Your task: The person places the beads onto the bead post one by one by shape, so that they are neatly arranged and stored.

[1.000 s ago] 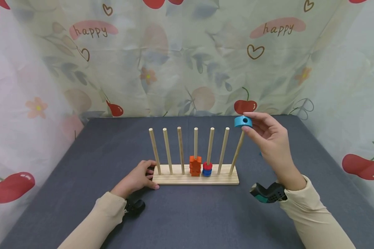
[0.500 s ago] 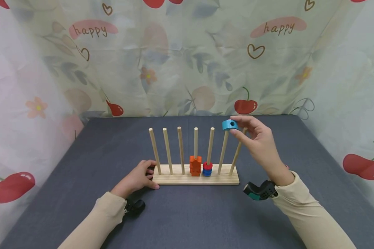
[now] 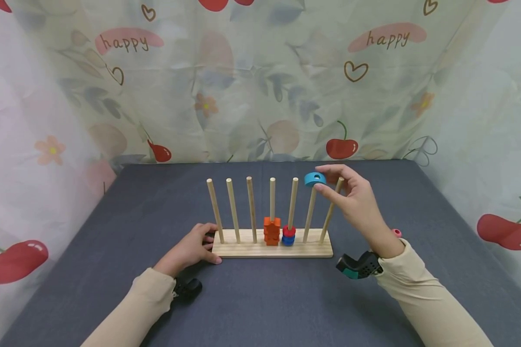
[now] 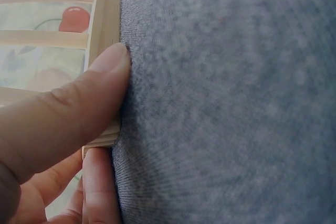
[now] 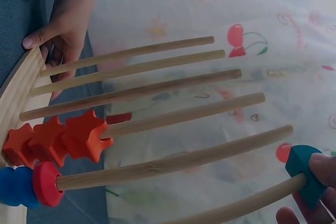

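My right hand (image 3: 351, 195) pinches a light blue half-round block (image 3: 314, 179) with a hole through it. The block sits at the top of the sixth wooden peg from the left; in the right wrist view the tip of that peg (image 5: 278, 190) meets the block's hole. My left hand (image 3: 193, 246) grips the left end of the wooden peg base (image 3: 243, 249), thumb along its front edge. Orange star-shaped blocks (image 3: 272, 231) are stacked on the middle peg. On the fifth peg, a red piece (image 5: 48, 184) lies above blue ones (image 5: 18, 186).
The other pegs, including the rightmost peg (image 3: 332, 207), stand bare. A small pinkish-red piece (image 3: 397, 233) shows beside my right wrist, partly hidden. Dark grey cloth (image 3: 260, 299) covers the table, and a patterned curtain (image 3: 260, 82) hangs behind.
My right hand has carried the blue block leftward from above the rightmost peg to the sixth peg and slightly down. The left hand and the base have stayed put.
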Tool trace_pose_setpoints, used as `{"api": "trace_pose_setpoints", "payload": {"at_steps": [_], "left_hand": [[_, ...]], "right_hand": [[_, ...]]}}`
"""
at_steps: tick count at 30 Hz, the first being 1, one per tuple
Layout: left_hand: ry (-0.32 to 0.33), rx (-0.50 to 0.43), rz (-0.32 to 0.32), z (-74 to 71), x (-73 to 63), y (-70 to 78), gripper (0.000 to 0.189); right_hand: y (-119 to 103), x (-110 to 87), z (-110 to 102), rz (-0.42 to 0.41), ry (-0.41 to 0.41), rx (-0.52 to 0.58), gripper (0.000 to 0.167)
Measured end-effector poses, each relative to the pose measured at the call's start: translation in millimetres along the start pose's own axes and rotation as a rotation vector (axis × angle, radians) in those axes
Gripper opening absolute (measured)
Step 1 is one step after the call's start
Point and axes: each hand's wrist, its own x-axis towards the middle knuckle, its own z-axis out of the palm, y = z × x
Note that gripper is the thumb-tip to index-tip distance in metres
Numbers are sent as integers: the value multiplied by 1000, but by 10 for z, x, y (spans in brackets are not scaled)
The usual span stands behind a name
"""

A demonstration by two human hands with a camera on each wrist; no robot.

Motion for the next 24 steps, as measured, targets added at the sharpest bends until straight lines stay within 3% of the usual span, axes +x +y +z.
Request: {"api": "trace_pose_setpoints", "payload": {"at_steps": [12,24], "left_hand": [[-2,2,-14,-1,-17,12,81],[1,10,-21,3,-15,32,82]], "right_hand": [[148,-58,37,134,-60,177,34],[412,-194,80,264,-132,39,36]]}}
